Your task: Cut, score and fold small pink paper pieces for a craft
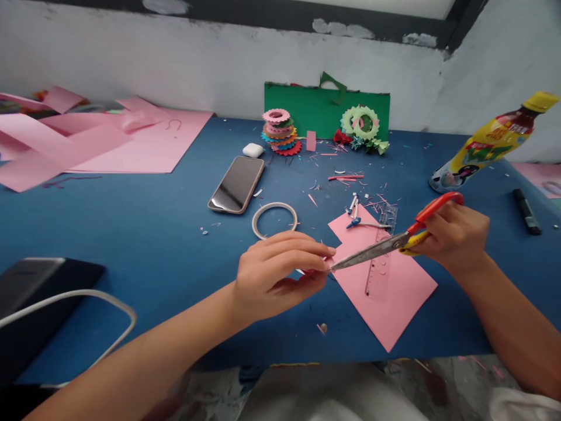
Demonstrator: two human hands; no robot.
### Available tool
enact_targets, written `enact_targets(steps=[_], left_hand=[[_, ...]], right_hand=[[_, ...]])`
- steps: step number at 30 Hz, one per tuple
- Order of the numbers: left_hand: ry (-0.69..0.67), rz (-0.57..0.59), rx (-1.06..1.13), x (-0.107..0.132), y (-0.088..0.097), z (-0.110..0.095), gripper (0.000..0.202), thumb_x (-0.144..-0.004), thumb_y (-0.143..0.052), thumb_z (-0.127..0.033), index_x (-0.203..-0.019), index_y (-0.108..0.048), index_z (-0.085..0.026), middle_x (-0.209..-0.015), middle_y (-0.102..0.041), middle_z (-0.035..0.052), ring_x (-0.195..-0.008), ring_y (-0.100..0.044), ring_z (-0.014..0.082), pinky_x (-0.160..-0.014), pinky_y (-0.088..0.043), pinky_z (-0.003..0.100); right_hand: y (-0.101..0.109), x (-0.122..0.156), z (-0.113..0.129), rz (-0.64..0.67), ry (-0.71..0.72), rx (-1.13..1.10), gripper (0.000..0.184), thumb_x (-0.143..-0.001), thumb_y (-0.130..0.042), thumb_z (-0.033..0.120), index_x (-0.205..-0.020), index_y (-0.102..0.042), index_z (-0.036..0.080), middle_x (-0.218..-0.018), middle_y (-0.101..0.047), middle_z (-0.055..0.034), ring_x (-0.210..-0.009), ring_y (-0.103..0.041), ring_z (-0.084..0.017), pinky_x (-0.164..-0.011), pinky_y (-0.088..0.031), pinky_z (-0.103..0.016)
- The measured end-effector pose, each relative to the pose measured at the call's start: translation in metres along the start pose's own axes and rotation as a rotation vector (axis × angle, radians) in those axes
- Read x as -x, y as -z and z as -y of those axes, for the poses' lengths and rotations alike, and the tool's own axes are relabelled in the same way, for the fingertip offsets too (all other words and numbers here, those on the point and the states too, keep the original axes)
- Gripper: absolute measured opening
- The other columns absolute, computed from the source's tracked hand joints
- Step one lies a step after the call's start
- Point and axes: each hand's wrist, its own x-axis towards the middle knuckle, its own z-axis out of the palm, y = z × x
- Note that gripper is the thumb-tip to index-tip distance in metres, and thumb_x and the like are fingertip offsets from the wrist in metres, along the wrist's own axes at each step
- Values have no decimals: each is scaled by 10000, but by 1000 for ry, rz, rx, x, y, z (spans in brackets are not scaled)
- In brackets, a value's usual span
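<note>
My right hand (456,234) is closed around the red and yellow handles of a pair of scissors (372,252). The blades point left and look nearly together, their tips at the fingertips of my left hand (283,269). That hand pinches a small piece of pink paper (328,263), mostly hidden by the fingers. Below the scissors lies a notched sheet of pink paper (394,310) with a clear ruler (376,278) on it. A compass (354,222) with blue and white parts rests at the sheet's upper end.
A roll of tape (254,222), a phone (236,184) and a white earbud case (253,150) lie left of centre. Paper rings (280,131) are stacked before a green board (307,102). A tilted drink bottle (486,140) and black marker (526,211) are on the right.
</note>
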Motion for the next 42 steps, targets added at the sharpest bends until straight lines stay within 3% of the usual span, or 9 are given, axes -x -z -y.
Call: enact_targets(steps=[6, 29, 36, 42], left_hand=[[20, -3, -27, -1, 1, 1, 149, -721, -651, -42, -793, -612, -166, -756, -715, 45, -677, -676, 139, -649, -564, 251], [68, -7, -6, 1, 0, -1, 155, -708, -673, -44, -783, -613, -165, -754, -721, 63, -673, -681, 146, -641, -568, 246], [97, 6, -12, 1, 0, -1, 161, -731, -662, -76, -795, -603, -211, -771, -727, 27, -669, -682, 147, -622, -575, 254], [105, 11, -18, 2, 0, -1, 161, -729, -667, -72, -792, -601, -204, -771, -725, 19, -676, -684, 144, -635, -574, 242]], right_hand=[[-3, 3, -2, -12, 7, -1, 160, -684, -606, 306, -622, -498, 205, -519, -507, 15, -491, -420, -135, -438, -276, -255], [-3, 5, 0, -23, -19, 32, 218, -725, -572, 357, -602, -467, 212, -520, -495, 23, -506, -426, -126, -463, -269, -257], [-2, 4, 0, -29, -11, 42, 357, -688, -598, 546, -630, -463, 220, -506, -479, 23, -493, -421, -138, -451, -276, -259], [0, 2, 0, -26, -2, 51, 380, -682, -612, 567, -643, -477, 214, -497, -470, 19, -497, -414, -139, -444, -276, -259]])
